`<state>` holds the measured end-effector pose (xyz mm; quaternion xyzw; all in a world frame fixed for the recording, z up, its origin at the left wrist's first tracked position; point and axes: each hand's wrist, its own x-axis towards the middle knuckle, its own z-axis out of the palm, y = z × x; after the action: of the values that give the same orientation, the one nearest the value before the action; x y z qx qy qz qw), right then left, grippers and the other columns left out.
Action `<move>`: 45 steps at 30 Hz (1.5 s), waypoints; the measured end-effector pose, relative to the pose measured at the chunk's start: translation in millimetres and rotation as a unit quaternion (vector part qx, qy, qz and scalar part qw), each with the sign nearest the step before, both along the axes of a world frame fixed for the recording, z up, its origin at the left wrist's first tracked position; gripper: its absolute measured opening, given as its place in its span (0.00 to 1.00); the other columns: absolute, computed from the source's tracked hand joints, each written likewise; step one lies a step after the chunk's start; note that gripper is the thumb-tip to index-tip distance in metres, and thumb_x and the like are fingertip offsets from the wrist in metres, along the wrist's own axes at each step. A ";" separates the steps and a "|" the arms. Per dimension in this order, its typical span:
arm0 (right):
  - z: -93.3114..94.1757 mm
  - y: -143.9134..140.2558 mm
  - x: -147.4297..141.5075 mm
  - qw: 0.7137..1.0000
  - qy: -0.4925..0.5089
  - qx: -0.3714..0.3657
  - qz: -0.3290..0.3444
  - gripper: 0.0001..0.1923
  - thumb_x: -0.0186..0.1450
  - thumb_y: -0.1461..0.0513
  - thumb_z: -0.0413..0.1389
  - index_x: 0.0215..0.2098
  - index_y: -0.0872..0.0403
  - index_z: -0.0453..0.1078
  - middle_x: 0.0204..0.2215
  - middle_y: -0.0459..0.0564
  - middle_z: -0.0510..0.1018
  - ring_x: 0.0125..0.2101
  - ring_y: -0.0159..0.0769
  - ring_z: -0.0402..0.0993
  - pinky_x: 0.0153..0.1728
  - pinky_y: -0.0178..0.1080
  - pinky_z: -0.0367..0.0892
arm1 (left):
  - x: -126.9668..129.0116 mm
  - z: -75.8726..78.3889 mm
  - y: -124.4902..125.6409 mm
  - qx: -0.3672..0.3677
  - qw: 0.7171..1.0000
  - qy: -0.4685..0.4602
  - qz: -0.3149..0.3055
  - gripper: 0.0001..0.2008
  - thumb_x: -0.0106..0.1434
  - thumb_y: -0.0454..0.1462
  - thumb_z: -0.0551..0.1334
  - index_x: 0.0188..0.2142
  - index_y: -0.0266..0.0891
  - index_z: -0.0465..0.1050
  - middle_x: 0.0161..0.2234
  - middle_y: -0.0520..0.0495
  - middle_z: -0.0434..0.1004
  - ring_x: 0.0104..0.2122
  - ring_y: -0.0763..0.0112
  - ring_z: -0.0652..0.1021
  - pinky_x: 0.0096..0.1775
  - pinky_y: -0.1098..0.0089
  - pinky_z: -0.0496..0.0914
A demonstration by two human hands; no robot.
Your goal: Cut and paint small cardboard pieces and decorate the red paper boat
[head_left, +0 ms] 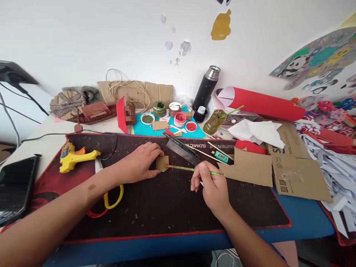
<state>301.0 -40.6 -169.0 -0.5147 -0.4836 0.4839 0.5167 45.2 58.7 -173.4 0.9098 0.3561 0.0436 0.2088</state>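
My left hand (141, 161) steadies a small square piece of cardboard (160, 165) on the dark mat, its edge between thumb and fingers. My right hand (213, 185) grips a thin paintbrush (180, 168) with a green-smeared handle. The brush tip meets the right side of the cardboard piece, where a reddish-brown patch shows. Just behind the hands lie a cutter knife (182, 144) and a clear ruler (180, 150). Scissors (113, 198) with yellow and red handles are partly hidden under my left forearm.
Paint jars (159, 108) and a red paint lid (191, 127) stand on blue paper (141, 129) at the back. A murky water jar (213, 124), black thermos (205, 89), yellow glue gun (79, 157), phone (16, 187) and cut cardboard (253, 167) surround the mat (167, 222).
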 end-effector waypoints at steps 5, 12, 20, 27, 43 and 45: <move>-1.3 0.8 -3.0 1.000 -0.002 -0.006 0.013 0.27 0.76 0.43 0.55 0.28 0.52 0.70 0.15 0.41 0.68 0.17 0.32 0.73 0.19 0.32 0.65 | -0.1 -1.7 -0.8 0.000 1.000 -0.008 0.006 0.17 0.66 0.42 0.67 0.52 0.39 0.73 0.53 0.39 0.75 0.54 0.50 0.75 0.58 0.53 0.70; -3.6 0.1 -1.0 1.000 0.010 -0.026 0.011 0.27 0.76 0.43 0.56 0.27 0.52 0.69 0.15 0.40 0.67 0.16 0.32 0.72 0.18 0.32 0.65 | -0.6 -2.3 -0.9 0.005 1.000 -0.007 0.005 0.17 0.66 0.42 0.67 0.53 0.40 0.72 0.52 0.40 0.75 0.53 0.51 0.75 0.57 0.53 0.70; -6.1 -1.6 -4.1 0.999 -0.001 -0.020 0.029 0.27 0.77 0.44 0.54 0.28 0.52 0.70 0.15 0.42 0.69 0.16 0.32 0.72 0.19 0.32 0.64 | -0.2 -1.4 -1.2 0.009 1.000 -0.003 0.006 0.17 0.66 0.42 0.67 0.52 0.40 0.72 0.52 0.40 0.75 0.53 0.51 0.75 0.57 0.53 0.69; -3.0 1.2 9.3 0.999 -0.003 -0.036 -0.003 0.29 0.74 0.40 0.56 0.27 0.52 0.70 0.14 0.41 0.67 0.16 0.33 0.72 0.18 0.33 0.64 | -1.2 -4.0 -0.6 0.009 1.000 -0.001 0.001 0.17 0.66 0.42 0.67 0.52 0.41 0.72 0.52 0.40 0.75 0.53 0.50 0.75 0.56 0.52 0.69; -2.0 0.7 2.5 0.999 0.027 -0.038 0.014 0.28 0.74 0.42 0.57 0.26 0.52 0.69 0.15 0.40 0.66 0.15 0.32 0.72 0.17 0.33 0.64 | -2.0 -2.9 1.9 0.001 1.000 -0.010 0.000 0.17 0.66 0.42 0.66 0.52 0.42 0.72 0.53 0.40 0.75 0.54 0.50 0.75 0.56 0.54 0.69; -2.6 -0.2 2.3 0.999 0.029 -0.037 0.017 0.28 0.74 0.42 0.57 0.26 0.52 0.69 0.15 0.41 0.67 0.15 0.32 0.72 0.17 0.33 0.64 | -2.9 -3.8 2.9 0.000 1.000 -0.014 -0.002 0.17 0.67 0.43 0.66 0.53 0.42 0.72 0.53 0.41 0.76 0.54 0.50 0.75 0.57 0.54 0.69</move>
<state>303.3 -40.8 -171.7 -0.5108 -0.4588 0.5251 0.5029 42.3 61.6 -177.3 0.9098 0.3510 0.0557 0.2142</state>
